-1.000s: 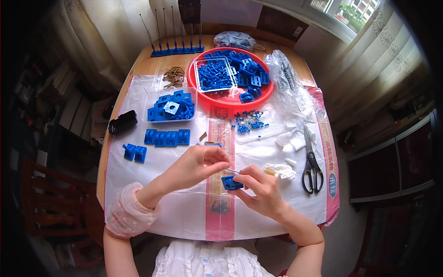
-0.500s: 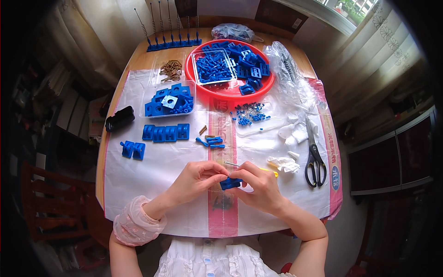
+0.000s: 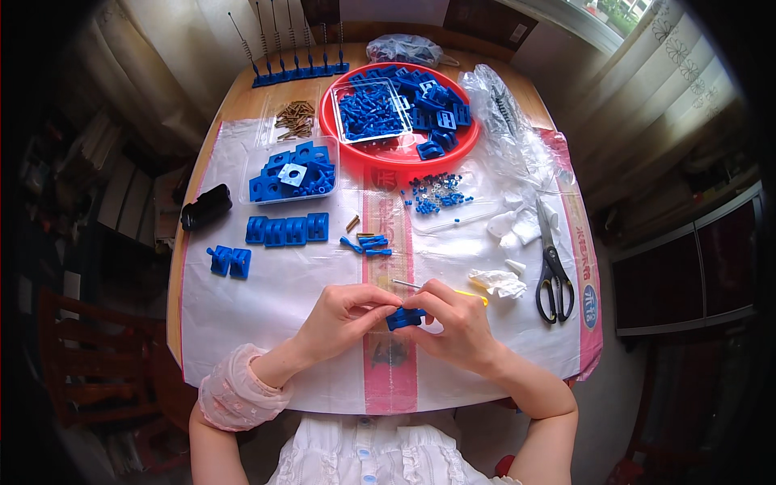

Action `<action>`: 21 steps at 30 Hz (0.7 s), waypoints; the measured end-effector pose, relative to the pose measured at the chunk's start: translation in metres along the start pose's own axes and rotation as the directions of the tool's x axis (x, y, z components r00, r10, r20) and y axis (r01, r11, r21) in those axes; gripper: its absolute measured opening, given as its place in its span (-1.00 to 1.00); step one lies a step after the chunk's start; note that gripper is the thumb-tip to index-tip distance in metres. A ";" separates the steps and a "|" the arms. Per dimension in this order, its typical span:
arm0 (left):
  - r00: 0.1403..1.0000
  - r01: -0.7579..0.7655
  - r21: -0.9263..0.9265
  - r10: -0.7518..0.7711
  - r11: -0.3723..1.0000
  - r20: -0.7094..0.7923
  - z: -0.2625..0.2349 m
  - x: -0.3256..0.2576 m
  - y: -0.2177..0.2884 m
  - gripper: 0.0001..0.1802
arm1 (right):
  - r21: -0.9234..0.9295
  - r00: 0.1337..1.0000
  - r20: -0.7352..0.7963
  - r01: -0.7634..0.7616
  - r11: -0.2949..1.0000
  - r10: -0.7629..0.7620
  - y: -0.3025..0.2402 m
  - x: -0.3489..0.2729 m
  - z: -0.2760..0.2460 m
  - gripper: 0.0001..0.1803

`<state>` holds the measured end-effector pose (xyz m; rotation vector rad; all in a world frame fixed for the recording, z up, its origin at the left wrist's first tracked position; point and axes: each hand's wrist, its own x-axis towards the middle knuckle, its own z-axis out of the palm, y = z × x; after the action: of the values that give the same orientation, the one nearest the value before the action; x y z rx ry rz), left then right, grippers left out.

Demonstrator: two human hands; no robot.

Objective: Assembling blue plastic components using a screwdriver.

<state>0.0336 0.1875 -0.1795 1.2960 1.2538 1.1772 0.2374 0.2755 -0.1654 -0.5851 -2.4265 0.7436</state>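
Between the thumb and fingers of my right hand [image 3: 457,323] is a small blue plastic bracket [image 3: 403,318], held low over the sheet's pink stripe. My left hand [image 3: 343,318] meets it from the left, thumb and forefinger pinched at the bracket's upper edge. Whatever lies in that pinch is too small or hidden to name. Behind my right fingers rests a screwdriver [image 3: 407,284], its metal shaft and part of its yellow handle showing. Beyond the hands lie several blue plastic levers [image 3: 372,242] and brass-coloured pins [image 3: 352,222].
A red basin [image 3: 327,133] holds blue parts and a clear tray. Left of it are a box of blue plates [image 3: 267,190], brass pins [image 3: 296,119] and rows of blue brackets [image 3: 287,229]. Black scissors [image 3: 554,279], crumpled tissue [image 3: 498,283] and small blue rings [image 3: 436,194] lie to the right.
The whole view has shifted slightly. Both hands keep nearly the same hold at the blue bracket, with only slight finger movement.
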 end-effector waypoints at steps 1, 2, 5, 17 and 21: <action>1.000 0.010 -0.008 -0.010 1.000 0.012 -0.001 -0.001 -0.001 -0.80 | 0.015 1.000 0.008 -0.020 1.000 0.020 -0.001 0.000 0.000 -0.64; 1.000 0.020 -0.015 -0.019 1.000 0.022 -0.002 -0.001 -0.003 -0.79 | 0.038 0.999 0.012 -0.041 0.998 0.041 -0.002 0.000 -0.001 -0.65; 0.996 0.071 -0.120 -0.062 0.990 0.071 -0.002 -0.002 -0.003 -0.73 | 0.093 0.993 0.025 -0.113 0.989 0.111 -0.004 0.001 -0.002 -0.66; 0.968 0.178 -0.292 -0.114 0.940 0.222 -0.007 -0.001 -0.010 -0.62 | 0.337 0.951 0.134 -0.309 0.890 0.279 -0.001 0.006 -0.010 -0.62; 0.958 0.257 -0.369 -0.186 0.893 0.217 -0.002 -0.001 -0.006 -0.62 | 0.387 0.941 0.133 -0.338 0.858 0.311 0.001 0.006 -0.007 -0.61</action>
<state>0.0308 0.1863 -0.1855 0.9084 0.9449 1.0567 0.2371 0.2823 -0.1585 -0.8172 -2.1534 1.3868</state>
